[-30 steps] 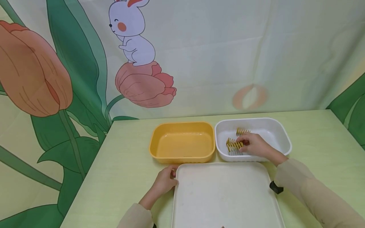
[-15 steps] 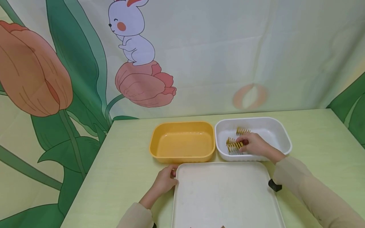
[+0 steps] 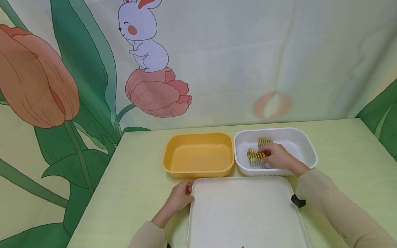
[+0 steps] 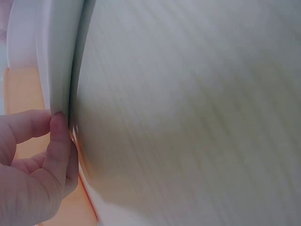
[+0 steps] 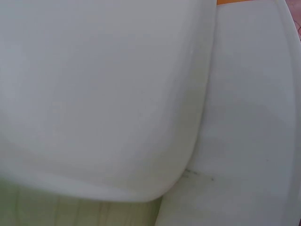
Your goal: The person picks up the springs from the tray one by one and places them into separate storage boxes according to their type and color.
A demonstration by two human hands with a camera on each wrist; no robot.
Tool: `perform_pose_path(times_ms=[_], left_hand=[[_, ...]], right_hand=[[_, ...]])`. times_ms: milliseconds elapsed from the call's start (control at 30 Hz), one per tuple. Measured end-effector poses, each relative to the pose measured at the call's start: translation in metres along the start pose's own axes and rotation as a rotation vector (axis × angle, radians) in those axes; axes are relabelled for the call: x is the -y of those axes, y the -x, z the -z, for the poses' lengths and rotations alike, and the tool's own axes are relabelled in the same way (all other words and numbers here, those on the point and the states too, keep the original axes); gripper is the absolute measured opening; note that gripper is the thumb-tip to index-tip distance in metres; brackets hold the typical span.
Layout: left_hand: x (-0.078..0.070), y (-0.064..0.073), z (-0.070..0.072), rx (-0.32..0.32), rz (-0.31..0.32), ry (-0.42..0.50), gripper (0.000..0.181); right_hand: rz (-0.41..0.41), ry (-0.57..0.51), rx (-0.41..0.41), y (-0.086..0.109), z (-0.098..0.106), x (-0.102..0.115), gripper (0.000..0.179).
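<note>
My right hand (image 3: 279, 157) reaches into the white bin (image 3: 305, 151) and pinches a gold coil spring (image 3: 256, 158) near the bin's front left. Another gold spring (image 3: 264, 141) lies behind it, by the fingertips. A further coil (image 3: 251, 151) shows just behind the held one, partly covered. My left hand (image 3: 179, 197) grips the left edge of the off-white tray (image 3: 242, 210) near its far corner. In the left wrist view, thumb and fingers of the left hand (image 4: 40, 165) pinch the tray's rim (image 4: 61, 61). The right wrist view shows no hand, only the tray corner (image 5: 117, 117) beside the white bin's wall (image 5: 249, 103).
A yellow bin (image 3: 198, 156) stands left of the white bin, its side against it. Both stand just beyond the tray on the pale green table (image 3: 130, 193). Behind hangs a printed cloth (image 3: 223, 62). Tiny tips of something brownish (image 3: 243, 246) show at the bottom edge.
My right wrist and sleeve have shifted slightly left and away. The pinched spring has tilted or moved very slightly. My left hand has stayed at the tray's edge.
</note>
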State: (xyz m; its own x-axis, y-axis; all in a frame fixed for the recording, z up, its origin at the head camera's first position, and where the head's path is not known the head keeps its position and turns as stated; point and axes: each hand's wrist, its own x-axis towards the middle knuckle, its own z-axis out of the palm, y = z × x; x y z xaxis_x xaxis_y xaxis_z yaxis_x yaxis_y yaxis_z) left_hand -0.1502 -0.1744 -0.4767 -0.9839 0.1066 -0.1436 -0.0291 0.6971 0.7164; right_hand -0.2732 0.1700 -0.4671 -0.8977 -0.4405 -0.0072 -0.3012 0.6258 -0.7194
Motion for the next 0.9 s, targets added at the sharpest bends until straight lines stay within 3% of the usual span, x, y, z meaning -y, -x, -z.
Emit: perform_pose_path(times_ms=[400,900], left_hand=[[0.0005,0.0003,-0.0001,-0.006,-0.006,-0.004,0.043],[0.0001,0.0022,0.0001,-0.019,-0.017,-0.005,0.043]], right_hand=[[-0.008,0.034,-0.025,0.0009,0.0013,-0.0011,0.030],[-0.020,0.011,0.049,0.0011,0.0034,-0.0041,0.031]])
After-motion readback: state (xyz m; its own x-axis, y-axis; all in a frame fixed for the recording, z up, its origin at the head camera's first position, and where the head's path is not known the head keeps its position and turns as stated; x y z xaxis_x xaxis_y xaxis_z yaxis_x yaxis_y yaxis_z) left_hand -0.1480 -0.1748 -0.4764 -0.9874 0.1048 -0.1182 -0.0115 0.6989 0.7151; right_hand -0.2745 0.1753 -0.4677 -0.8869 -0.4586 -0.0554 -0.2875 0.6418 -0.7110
